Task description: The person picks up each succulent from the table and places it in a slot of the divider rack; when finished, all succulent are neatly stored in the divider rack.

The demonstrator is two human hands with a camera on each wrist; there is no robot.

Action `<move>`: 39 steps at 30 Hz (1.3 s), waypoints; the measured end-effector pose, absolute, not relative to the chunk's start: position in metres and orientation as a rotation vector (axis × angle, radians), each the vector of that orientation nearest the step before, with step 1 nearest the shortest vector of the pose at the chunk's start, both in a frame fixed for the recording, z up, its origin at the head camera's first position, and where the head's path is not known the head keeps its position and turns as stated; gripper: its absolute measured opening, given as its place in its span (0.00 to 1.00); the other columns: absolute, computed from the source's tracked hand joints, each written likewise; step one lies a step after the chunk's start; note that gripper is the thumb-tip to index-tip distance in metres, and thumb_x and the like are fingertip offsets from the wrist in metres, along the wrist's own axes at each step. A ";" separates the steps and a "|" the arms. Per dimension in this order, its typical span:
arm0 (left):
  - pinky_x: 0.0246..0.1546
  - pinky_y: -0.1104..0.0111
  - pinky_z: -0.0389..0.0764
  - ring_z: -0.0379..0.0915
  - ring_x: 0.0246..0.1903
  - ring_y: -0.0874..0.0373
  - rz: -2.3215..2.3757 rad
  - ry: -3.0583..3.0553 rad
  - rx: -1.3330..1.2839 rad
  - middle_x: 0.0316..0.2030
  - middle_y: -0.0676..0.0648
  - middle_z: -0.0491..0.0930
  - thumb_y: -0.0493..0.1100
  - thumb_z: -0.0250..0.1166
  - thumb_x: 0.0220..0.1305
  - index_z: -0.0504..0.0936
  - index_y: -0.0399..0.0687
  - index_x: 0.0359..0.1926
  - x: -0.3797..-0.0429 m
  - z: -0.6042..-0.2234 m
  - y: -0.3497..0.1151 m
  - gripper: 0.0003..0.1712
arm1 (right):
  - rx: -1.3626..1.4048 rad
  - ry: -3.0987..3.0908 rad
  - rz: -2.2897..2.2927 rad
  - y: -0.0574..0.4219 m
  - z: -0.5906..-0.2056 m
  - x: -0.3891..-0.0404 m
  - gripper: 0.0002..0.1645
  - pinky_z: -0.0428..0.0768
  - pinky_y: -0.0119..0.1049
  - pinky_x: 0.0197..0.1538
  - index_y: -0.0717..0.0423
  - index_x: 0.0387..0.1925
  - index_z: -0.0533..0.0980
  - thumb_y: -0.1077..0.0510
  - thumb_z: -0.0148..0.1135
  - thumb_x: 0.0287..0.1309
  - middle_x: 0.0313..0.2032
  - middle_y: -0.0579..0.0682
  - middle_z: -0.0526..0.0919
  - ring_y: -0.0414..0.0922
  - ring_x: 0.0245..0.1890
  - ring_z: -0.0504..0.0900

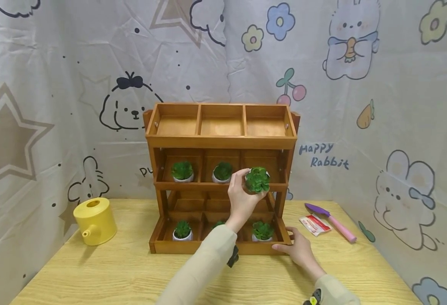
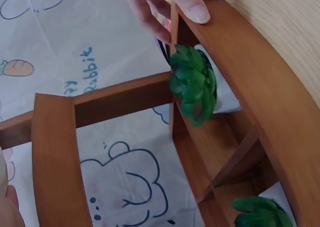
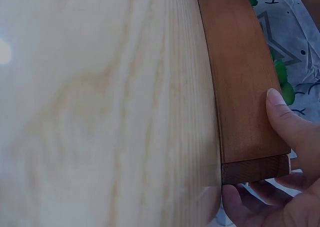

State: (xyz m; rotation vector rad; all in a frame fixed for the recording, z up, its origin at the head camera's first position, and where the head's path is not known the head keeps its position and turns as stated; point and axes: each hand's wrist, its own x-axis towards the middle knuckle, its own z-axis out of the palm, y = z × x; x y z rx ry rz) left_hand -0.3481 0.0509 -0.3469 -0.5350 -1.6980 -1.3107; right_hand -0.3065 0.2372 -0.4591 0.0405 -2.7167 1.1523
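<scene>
My left hand [image 1: 242, 201] grips a small potted succulent [image 1: 257, 180], its green leaves facing me. It is raised in front of the right compartment of the middle tier of a three-tier wooden shelf [image 1: 221, 142]. My right hand [image 1: 301, 250] holds the shelf's lower right corner; in the right wrist view its thumb [image 3: 285, 114] lies on the front board and the fingers wrap the end. Two succulents in white pots, left [image 1: 182, 170] and centre [image 1: 222, 171], sit on the middle tier. Down on the bottom tier are three more, the centre one mostly hidden behind my left arm.
The top tier [image 1: 221, 106] has three bare compartments. A yellow watering can [image 1: 95, 222] stands left of the shelf. To its right lie a red and white packet [image 1: 315, 224] and a small trowel [image 1: 341, 228] with a purple blade. Printed cloth hangs behind the table.
</scene>
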 end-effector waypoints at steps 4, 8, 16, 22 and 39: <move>0.40 0.68 0.79 0.69 0.44 0.52 -1.330 -1.705 -0.517 0.49 0.43 0.69 0.37 0.79 0.38 0.73 0.47 0.51 -0.353 -0.347 0.056 0.36 | 0.044 -2.712 1.154 0.238 -0.458 -0.307 0.52 0.76 0.56 0.50 0.69 0.62 0.65 0.45 0.77 0.41 0.49 0.68 0.79 0.62 0.49 0.78; 0.44 0.64 0.80 0.70 0.45 0.50 -1.332 -1.709 -0.496 0.47 0.42 0.68 0.36 0.79 0.36 0.74 0.47 0.51 -0.355 -0.346 0.059 0.36 | 0.053 -2.706 1.159 0.237 -0.458 -0.307 0.52 0.76 0.54 0.49 0.69 0.62 0.65 0.46 0.77 0.42 0.49 0.68 0.79 0.62 0.48 0.78; 0.52 0.58 0.79 0.72 0.50 0.49 -1.304 -1.760 -0.453 0.49 0.42 0.69 0.35 0.78 0.37 0.72 0.48 0.53 -0.362 -0.337 0.057 0.38 | 0.056 -2.689 1.173 0.236 -0.460 -0.310 0.52 0.77 0.54 0.49 0.68 0.62 0.65 0.46 0.78 0.41 0.48 0.67 0.79 0.61 0.49 0.78; 0.51 0.60 0.79 0.73 0.50 0.48 -1.283 -1.793 -0.465 0.48 0.42 0.71 0.35 0.78 0.38 0.74 0.47 0.52 -0.365 -0.336 0.059 0.36 | 0.033 -2.688 1.189 0.235 -0.463 -0.311 0.52 0.77 0.54 0.49 0.67 0.63 0.65 0.47 0.78 0.40 0.48 0.67 0.79 0.61 0.49 0.78; 0.51 0.58 0.79 0.73 0.49 0.47 -1.267 -1.878 -0.441 0.49 0.42 0.70 0.31 0.76 0.41 0.74 0.48 0.54 -0.373 -0.335 0.070 0.36 | 0.026 -2.682 1.190 0.237 -0.464 -0.310 0.53 0.76 0.56 0.51 0.68 0.63 0.64 0.46 0.77 0.40 0.47 0.67 0.80 0.62 0.48 0.78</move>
